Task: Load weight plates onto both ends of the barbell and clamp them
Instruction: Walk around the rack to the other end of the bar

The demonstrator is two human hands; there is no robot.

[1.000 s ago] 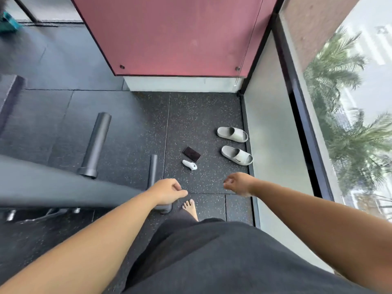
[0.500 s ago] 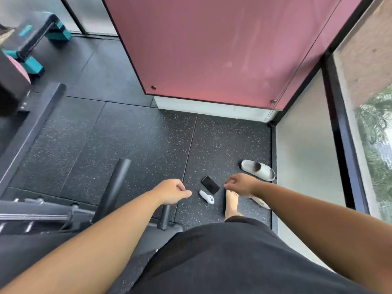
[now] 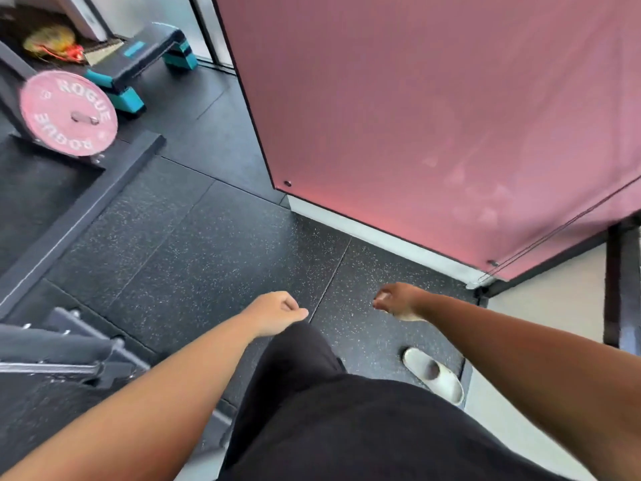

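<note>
A pink weight plate [image 3: 67, 114] with white lettering hangs on a metal peg of a dark rack at the upper left. My left hand [image 3: 275, 312] is held out low in the middle of the view, fingers curled shut, nothing in it. My right hand [image 3: 395, 302] is out to its right, also loosely closed and holding nothing. Both hands are far from the plate. No barbell sleeve or clamp shows clearly; dark metal rack parts [image 3: 66, 348] sit at the lower left.
A pink wall panel [image 3: 433, 116] fills the upper right. A black and teal step platform [image 3: 138, 60] stands behind the plate. A dark floor beam [image 3: 79, 216] runs diagonally at left. A pale slipper [image 3: 433, 374] lies by my right leg on the speckled rubber floor [image 3: 215, 255].
The view has swung left and up: the phone, white object and far slipper have left the view, the pink plate and step platform have come in. Both hands stay closed and empty.
</note>
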